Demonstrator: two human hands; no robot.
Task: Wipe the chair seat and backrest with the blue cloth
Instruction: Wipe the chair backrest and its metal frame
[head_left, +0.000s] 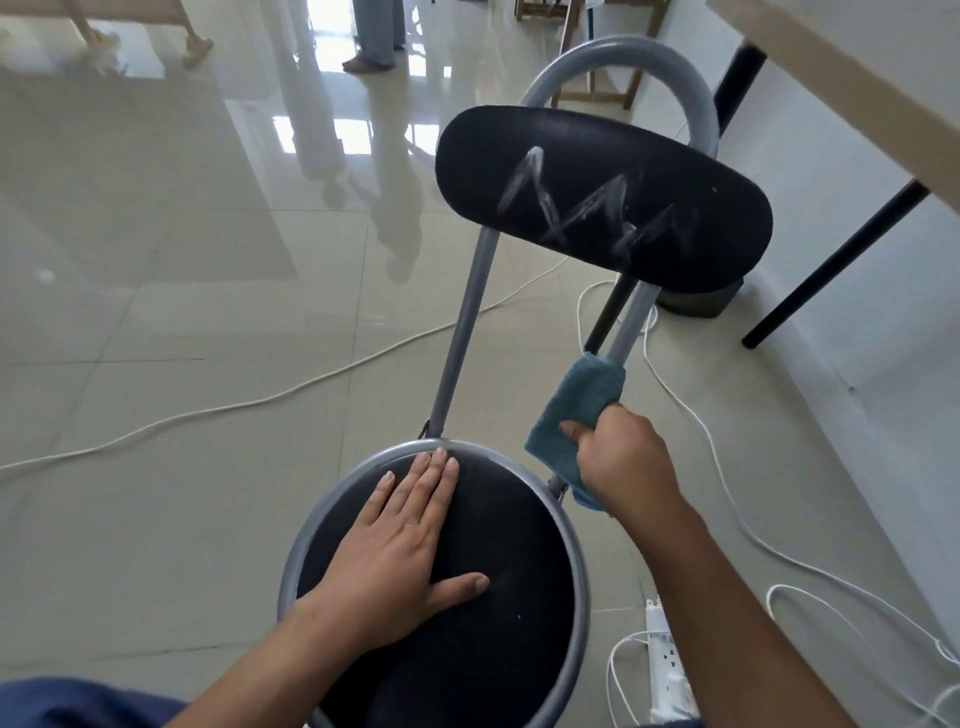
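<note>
A grey metal-framed chair stands before me, with a round black seat (498, 613) and an oval black backrest (571, 171) marked by white zigzag smears. My left hand (400, 540) lies flat on the seat, fingers spread toward its back rim. My right hand (623, 462) grips the blue cloth (571, 415), which is wrapped around the right grey upright tube (631, 322) of the frame, just above the seat.
White cables (311, 379) run across the glossy tiled floor. A white power strip (667, 670) lies right of the seat. Black table legs (831, 270) and a white wall are on the right. A person's legs (376, 36) stand far back.
</note>
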